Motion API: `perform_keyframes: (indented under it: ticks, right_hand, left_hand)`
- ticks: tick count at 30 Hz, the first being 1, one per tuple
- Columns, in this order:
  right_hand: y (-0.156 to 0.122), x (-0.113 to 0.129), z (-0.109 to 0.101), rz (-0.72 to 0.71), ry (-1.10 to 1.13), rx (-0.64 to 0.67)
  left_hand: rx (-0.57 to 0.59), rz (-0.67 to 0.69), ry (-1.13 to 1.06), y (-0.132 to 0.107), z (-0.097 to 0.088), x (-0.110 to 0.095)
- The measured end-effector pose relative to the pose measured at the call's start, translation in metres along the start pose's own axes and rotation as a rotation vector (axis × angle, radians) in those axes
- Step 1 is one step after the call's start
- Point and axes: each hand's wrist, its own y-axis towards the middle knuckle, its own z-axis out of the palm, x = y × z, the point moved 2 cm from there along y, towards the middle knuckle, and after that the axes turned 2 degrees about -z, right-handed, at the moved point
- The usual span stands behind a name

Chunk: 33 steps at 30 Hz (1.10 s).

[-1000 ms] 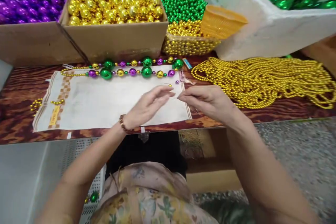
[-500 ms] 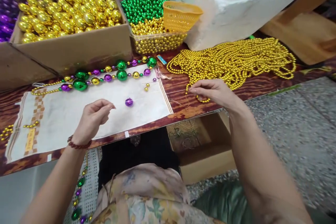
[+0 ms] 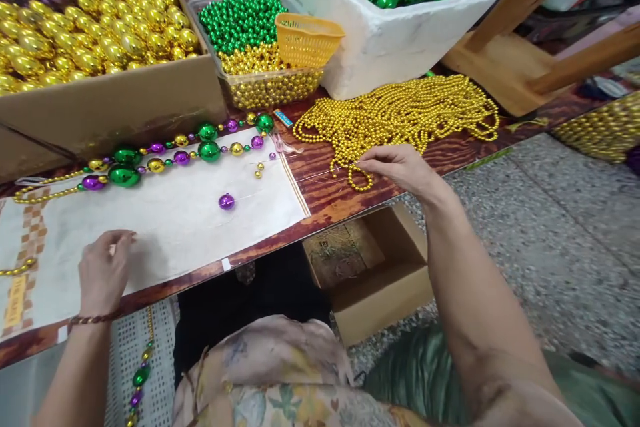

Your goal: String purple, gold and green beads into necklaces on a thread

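My right hand (image 3: 400, 170) is closed in a pinch on a thin pale thread (image 3: 323, 175), held above the table's front edge. The thread runs left toward a shiny purple bead (image 3: 227, 201) over the white cloth (image 3: 175, 233). My left hand (image 3: 105, 270) hovers over the cloth's left part, fingertips pressed together; what they hold, if anything, is too fine to make out. Two small gold beads (image 3: 259, 171) and a tiny purple bead (image 3: 273, 156) lie near the cloth's right end. Along its back edge lies a strung necklace (image 3: 209, 151) of green, purple and gold beads.
Behind the cloth stand a cardboard box (image 3: 115, 97) of gold beads, a clear tub (image 3: 270, 90) with an orange basket (image 3: 309, 40), and a white foam box (image 3: 400, 47) of green beads. Gold bead strands (image 3: 400, 113) lie at right. Below is an open carton (image 3: 383, 307).
My left hand has moved left and toward me, away from the purple bead. My right hand keeps its pinch on the thread. The camera view has turned to the right.
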Motion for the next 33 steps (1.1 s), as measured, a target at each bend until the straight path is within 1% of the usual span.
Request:
perform_keyframes:
  ticks: [1, 2, 3, 4, 5, 6, 7, 8, 9, 10, 11, 12, 13, 15, 16, 19, 20, 21, 22, 24, 25, 27, 30, 33]
  right_hand:
    - [0.003, 0.003, 0.008, -0.02, -0.002, 0.041]
    - [0.006, 0.007, 0.017, -0.045, -0.012, 0.088]
    - [0.01, 0.013, 0.026, -0.076, -0.031, 0.136]
    - [0.015, 0.021, 0.037, -0.116, -0.056, 0.185]
    - [0.021, 0.03, 0.046, -0.16, -0.09, 0.233]
    - [0.026, 0.039, 0.055, -0.204, -0.132, 0.276]
    - [0.031, 0.049, 0.063, -0.246, -0.177, 0.315]
    - [0.036, 0.058, 0.069, -0.284, -0.225, 0.345]
    - [0.04, 0.065, 0.073, -0.314, -0.274, 0.367]
    - [0.044, 0.071, 0.075, -0.334, -0.319, 0.383]
    - [0.046, 0.075, 0.075, -0.345, -0.348, 0.393]
    - [0.048, 0.076, 0.075, -0.348, -0.353, 0.402]
    - [0.048, 0.076, 0.074, -0.347, -0.33, 0.408]
    - [0.047, 0.069, 0.076, -0.34, -0.216, 0.433]
    - [0.046, 0.064, 0.079, -0.336, -0.146, 0.453]
    - [0.045, 0.046, 0.096, -0.317, 0.037, 0.53]
    - [0.047, 0.04, 0.102, -0.291, 0.072, 0.541]
    - [0.051, 0.034, 0.107, -0.254, 0.073, 0.525]
    - [0.057, 0.028, 0.11, -0.208, 0.011, 0.481]
    - [0.072, 0.017, 0.111, -0.108, -0.243, 0.336]
    - [0.08, 0.013, 0.109, -0.068, -0.383, 0.266]
    - [0.098, 0.008, 0.104, -0.014, -0.572, 0.185]
    - [0.125, 0.005, 0.097, 0.052, -0.655, 0.12]
    - [0.154, 0.006, 0.091, 0.132, -0.719, 0.029]
  left_hand:
    - [-0.081, 0.075, 0.068, -0.003, -0.001, -0.008]
    - [-0.16, 0.173, 0.077, -0.008, 0.0, -0.023]
    - [-0.222, 0.284, 0.04, -0.015, 0.003, -0.045]
    - [-0.196, 0.384, -0.031, -0.022, 0.01, -0.07]
    - [-0.112, 0.461, -0.138, -0.03, 0.02, -0.099]
    - [0.036, 0.519, -0.244, -0.036, 0.033, -0.13]
    - [0.198, 0.542, -0.334, -0.042, 0.048, -0.159]
    - [0.335, 0.558, -0.405, -0.047, 0.064, -0.186]
    - [0.44, 0.57, -0.456, -0.05, 0.078, -0.209]
    - [0.518, 0.571, -0.495, -0.051, 0.091, -0.227]
    - [0.547, 0.552, -0.508, -0.051, 0.101, -0.238]
    - [0.551, 0.53, -0.513, -0.05, 0.108, -0.244]
    - [0.546, 0.501, -0.522, -0.049, 0.113, -0.245]
    - [0.578, 0.43, -0.562, -0.046, 0.115, -0.235]
    - [0.639, 0.388, -0.59, -0.046, 0.114, -0.227]
    - [0.887, 0.234, -0.625, -0.051, 0.103, -0.196]
    - [0.937, 0.177, -0.624, -0.052, 0.099, -0.185]
    - [0.964, 0.117, -0.633, -0.054, 0.094, -0.174]
    - [0.966, 0.056, -0.655, -0.054, 0.09, -0.164]
    - [0.902, -0.05, -0.728, -0.053, 0.081, -0.146]
    - [0.852, -0.077, -0.758, -0.051, 0.077, -0.139]
    - [0.747, -0.06, -0.774, -0.048, 0.069, -0.127]
    - [0.629, 0.012, -0.728, -0.046, 0.063, -0.116]
    - [0.569, 0.007, -0.752, -0.047, 0.06, -0.112]
